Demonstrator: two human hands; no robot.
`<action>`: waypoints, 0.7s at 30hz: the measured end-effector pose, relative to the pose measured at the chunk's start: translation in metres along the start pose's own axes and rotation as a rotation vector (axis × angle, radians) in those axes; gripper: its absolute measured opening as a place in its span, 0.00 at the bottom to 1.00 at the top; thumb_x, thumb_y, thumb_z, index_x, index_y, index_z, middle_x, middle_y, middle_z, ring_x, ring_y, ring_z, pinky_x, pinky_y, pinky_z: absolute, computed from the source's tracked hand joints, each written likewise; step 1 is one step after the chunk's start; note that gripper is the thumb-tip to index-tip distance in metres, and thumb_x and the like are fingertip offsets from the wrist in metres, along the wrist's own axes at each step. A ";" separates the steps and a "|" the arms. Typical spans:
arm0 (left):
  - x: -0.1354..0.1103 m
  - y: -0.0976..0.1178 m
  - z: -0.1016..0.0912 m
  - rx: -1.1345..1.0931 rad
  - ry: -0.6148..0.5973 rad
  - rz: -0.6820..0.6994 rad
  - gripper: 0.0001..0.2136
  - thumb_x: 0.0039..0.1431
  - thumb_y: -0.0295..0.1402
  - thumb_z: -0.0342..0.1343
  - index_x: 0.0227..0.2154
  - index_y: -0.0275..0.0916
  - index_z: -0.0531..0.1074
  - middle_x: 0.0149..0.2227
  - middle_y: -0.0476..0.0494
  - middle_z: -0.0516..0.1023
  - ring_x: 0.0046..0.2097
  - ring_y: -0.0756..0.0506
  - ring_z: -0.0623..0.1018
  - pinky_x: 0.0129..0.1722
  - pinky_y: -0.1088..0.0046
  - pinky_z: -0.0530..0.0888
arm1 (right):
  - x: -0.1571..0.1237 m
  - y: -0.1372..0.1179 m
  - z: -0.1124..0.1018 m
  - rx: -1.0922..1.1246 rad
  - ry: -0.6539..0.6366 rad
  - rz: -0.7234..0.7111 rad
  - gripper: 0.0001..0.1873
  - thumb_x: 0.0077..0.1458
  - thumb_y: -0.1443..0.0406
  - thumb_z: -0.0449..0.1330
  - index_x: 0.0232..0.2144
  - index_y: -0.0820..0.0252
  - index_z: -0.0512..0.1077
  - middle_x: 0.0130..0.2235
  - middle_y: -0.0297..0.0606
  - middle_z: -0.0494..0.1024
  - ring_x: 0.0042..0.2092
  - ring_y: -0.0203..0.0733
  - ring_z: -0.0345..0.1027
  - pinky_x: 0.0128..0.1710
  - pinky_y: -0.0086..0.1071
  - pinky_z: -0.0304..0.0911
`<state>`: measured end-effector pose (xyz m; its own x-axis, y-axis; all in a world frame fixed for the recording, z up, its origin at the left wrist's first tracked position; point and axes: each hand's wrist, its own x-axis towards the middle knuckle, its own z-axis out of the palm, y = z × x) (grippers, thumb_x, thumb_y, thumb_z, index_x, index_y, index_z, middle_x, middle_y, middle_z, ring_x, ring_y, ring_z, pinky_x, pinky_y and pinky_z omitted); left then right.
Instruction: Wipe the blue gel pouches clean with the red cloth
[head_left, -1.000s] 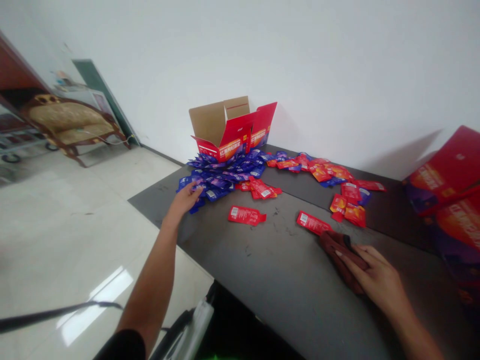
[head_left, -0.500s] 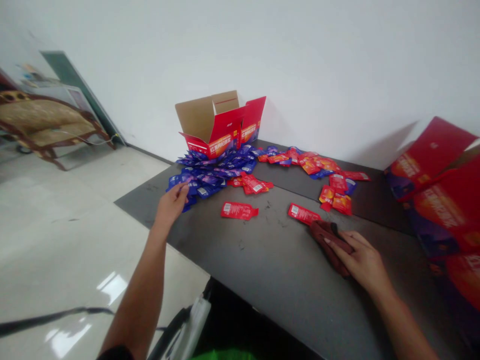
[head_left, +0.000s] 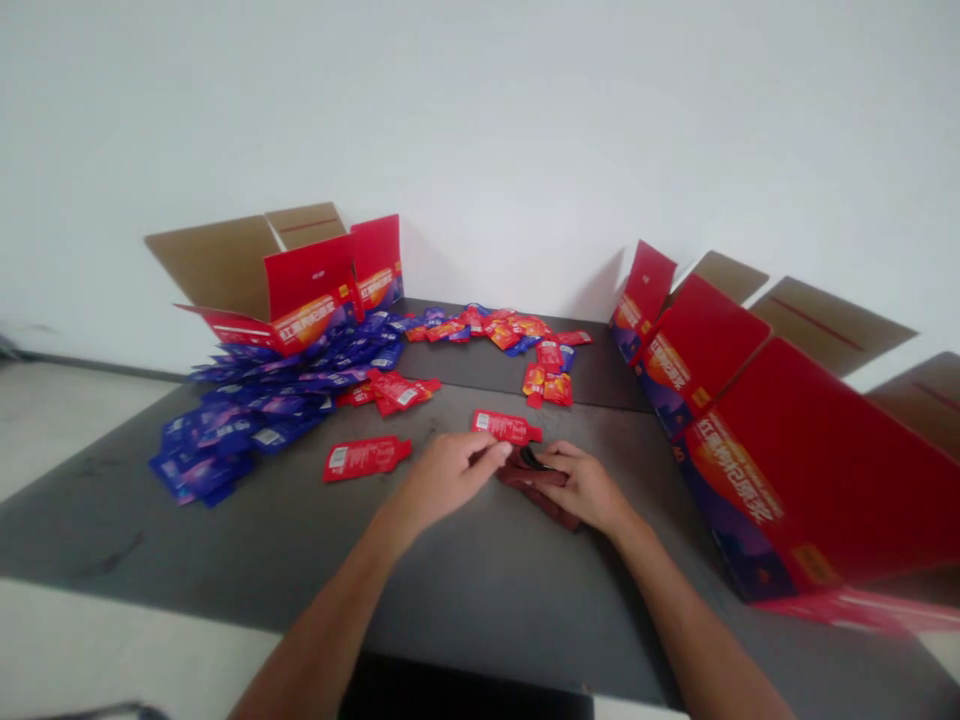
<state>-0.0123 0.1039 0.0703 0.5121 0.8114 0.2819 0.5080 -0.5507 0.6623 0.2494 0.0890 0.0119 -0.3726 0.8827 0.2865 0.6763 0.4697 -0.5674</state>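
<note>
My right hand (head_left: pixel 589 490) is closed around a bunched brown cloth (head_left: pixel 553 508) with a dark band at its upper edge. My left hand (head_left: pixel 450 475) is at the left end of that cloth, thumb and fingers drawn together; whether it grips the cloth or something small, I cannot make out. Just behind both hands lies a red sachet (head_left: pixel 506 426), flat on the dark table (head_left: pixel 457 590). To the left of my left hand lies another red sachet (head_left: pixel 367 457). A small pile of red sachets (head_left: pixel 397 391) sits farther back.
Many blue sachets (head_left: pixel 217 440) spread over the left, in front of an open red carton (head_left: pixel 307 290). Mixed red, orange and blue sachets (head_left: pixel 517 328) curve along the back by the wall. Large open red cartons (head_left: pixel 817 450) line the right side.
My left hand has left the blue sachets and come right to the brown cloth. My right hand still holds the cloth. The view has turned right, bringing more of the right cartons in.
</note>
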 end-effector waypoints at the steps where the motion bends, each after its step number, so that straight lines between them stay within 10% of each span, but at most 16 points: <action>1: 0.018 0.002 0.009 0.032 -0.026 0.032 0.22 0.73 0.46 0.43 0.30 0.39 0.75 0.26 0.51 0.76 0.30 0.49 0.75 0.30 0.74 0.63 | 0.000 -0.001 -0.001 0.003 -0.011 -0.003 0.14 0.62 0.58 0.64 0.49 0.49 0.79 0.43 0.37 0.77 0.44 0.41 0.73 0.44 0.32 0.68; 12: 0.234 0.008 0.109 0.480 -0.185 -0.002 0.13 0.70 0.39 0.54 0.47 0.34 0.75 0.47 0.38 0.78 0.47 0.43 0.79 0.47 0.61 0.76 | 0.000 -0.009 -0.009 0.028 -0.080 0.027 0.17 0.60 0.56 0.66 0.51 0.46 0.79 0.46 0.35 0.78 0.45 0.40 0.74 0.45 0.29 0.67; 21: 0.325 -0.017 0.168 0.637 -0.127 -0.120 0.18 0.67 0.39 0.58 0.56 0.37 0.71 0.57 0.37 0.73 0.54 0.39 0.76 0.53 0.53 0.76 | -0.003 -0.016 -0.011 -0.071 -0.110 0.084 0.16 0.59 0.53 0.64 0.48 0.47 0.80 0.47 0.36 0.78 0.46 0.44 0.74 0.44 0.33 0.68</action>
<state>0.2620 0.3435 0.0341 0.4842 0.8665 0.1214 0.8572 -0.4976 0.1327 0.2469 0.0793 0.0289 -0.3775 0.9134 0.1524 0.7495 0.3981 -0.5290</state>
